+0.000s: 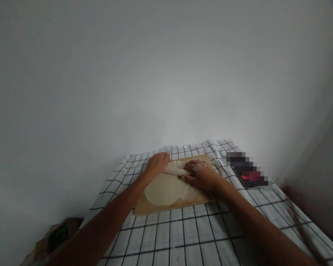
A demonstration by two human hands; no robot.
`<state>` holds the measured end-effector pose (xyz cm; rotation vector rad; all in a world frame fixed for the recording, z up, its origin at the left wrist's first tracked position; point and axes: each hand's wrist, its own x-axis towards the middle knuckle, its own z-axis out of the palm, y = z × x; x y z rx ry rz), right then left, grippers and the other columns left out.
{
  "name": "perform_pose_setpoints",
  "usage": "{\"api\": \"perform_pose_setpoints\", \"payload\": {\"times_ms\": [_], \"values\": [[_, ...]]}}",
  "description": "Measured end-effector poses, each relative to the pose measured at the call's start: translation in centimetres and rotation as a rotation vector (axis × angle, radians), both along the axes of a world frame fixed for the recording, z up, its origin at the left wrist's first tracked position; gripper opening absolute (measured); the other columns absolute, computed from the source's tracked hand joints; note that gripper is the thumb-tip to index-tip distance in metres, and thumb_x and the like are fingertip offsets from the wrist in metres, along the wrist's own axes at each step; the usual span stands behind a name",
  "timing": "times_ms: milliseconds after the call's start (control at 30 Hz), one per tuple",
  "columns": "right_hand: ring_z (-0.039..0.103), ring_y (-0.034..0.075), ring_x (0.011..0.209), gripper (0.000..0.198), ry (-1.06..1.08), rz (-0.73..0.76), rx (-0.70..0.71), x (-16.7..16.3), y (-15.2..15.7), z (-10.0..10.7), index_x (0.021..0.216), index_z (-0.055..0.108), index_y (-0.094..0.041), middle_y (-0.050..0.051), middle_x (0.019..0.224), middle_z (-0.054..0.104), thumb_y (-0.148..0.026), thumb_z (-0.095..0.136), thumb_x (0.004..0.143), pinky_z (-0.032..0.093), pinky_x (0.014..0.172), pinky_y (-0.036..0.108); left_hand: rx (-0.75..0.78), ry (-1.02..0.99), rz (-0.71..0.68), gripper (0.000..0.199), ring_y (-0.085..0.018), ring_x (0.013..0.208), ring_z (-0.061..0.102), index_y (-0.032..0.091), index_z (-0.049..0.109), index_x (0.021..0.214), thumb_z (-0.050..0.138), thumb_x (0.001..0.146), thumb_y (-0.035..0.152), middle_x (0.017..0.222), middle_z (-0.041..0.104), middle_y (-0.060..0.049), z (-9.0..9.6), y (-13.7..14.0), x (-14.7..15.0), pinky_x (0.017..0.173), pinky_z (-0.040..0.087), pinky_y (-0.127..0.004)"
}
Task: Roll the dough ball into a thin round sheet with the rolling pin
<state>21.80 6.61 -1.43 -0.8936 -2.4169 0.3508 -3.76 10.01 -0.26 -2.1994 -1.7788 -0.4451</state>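
A flat, pale sheet of dough (165, 190) lies on a wooden board (147, 210), its near edge rounded and slightly uneven. Across its far part runs a pale rolling pin (175, 169), slanting a little down to the right; dough seems to lie over or against it. My left hand (158, 163) is closed over the pin's left end. Over its right end rests my right hand (201, 173), with the fingers bent down onto it. Both ends of the pin are hidden under my hands. White flour dusts the board and my right hand.
A white cloth with black grid lines (161, 236) covers the table. To the right of the board lies a dark item with a red patch (246, 177), partly blurred out. A brown box-like object (58, 234) stands low at the left. Behind the table rises a plain wall (166, 74).
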Motion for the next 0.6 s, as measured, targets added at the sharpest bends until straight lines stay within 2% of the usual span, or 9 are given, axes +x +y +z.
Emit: {"api": "perform_pose_setpoints", "payload": {"times_ms": [133,233,433,500,600], "values": [[0.064,0.023,0.105,0.037,-0.013,-0.053,0.018,0.0,-0.3,0.5,0.119,0.07,-0.017,0.012,0.114,0.069,-0.043,0.056,0.098,0.046,0.095,0.033,-0.057,-0.137,0.104,0.07,-0.023,0.078,0.071,0.02,0.076,0.078,0.02,0.104,0.055,0.074,0.075,-0.009,0.3,3.1,1.0,0.077,0.049,-0.032],[0.065,0.021,0.1,0.032,-0.028,-0.124,0.005,0.0,-0.3,0.6,0.115,0.071,-0.019,0.01,0.108,0.069,-0.042,0.054,0.099,0.046,0.091,0.03,-0.06,-0.222,0.139,0.078,-0.023,0.077,0.071,0.021,0.076,0.079,0.011,0.103,0.058,0.078,0.076,-0.008,0.6,4.2,1.6,0.075,0.049,-0.033],[0.065,0.022,0.1,0.037,-0.036,-0.254,-0.024,-0.1,-0.1,0.4,0.111,0.072,-0.021,0.009,0.108,0.069,-0.043,0.044,0.104,0.046,0.086,0.031,-0.098,-0.258,0.003,0.065,-0.021,0.101,0.069,0.019,0.074,0.102,0.015,0.104,0.048,0.106,0.077,-0.006,0.4,2.5,1.4,0.09,0.049,-0.03],[0.065,0.022,0.098,0.038,-0.028,-0.319,-0.026,-0.1,0.0,0.4,0.111,0.072,-0.021,0.01,0.111,0.068,-0.045,0.043,0.104,0.046,0.082,0.031,-0.149,-0.229,-0.035,0.06,-0.02,0.099,0.069,0.02,0.073,0.102,0.02,0.103,0.047,0.104,0.077,-0.006,0.1,1.9,1.2,0.09,0.049,-0.03],[0.063,0.022,0.098,0.043,-0.015,-0.4,-0.024,0.2,0.4,0.2,0.107,0.072,-0.021,0.01,0.109,0.067,-0.05,0.041,0.104,0.044,0.08,0.031,-0.227,-0.174,-0.013,0.06,-0.022,0.093,0.07,0.02,0.074,0.094,0.021,0.104,0.045,0.096,0.076,-0.008,-0.3,2.6,1.4,0.087,0.05,-0.032]]}}
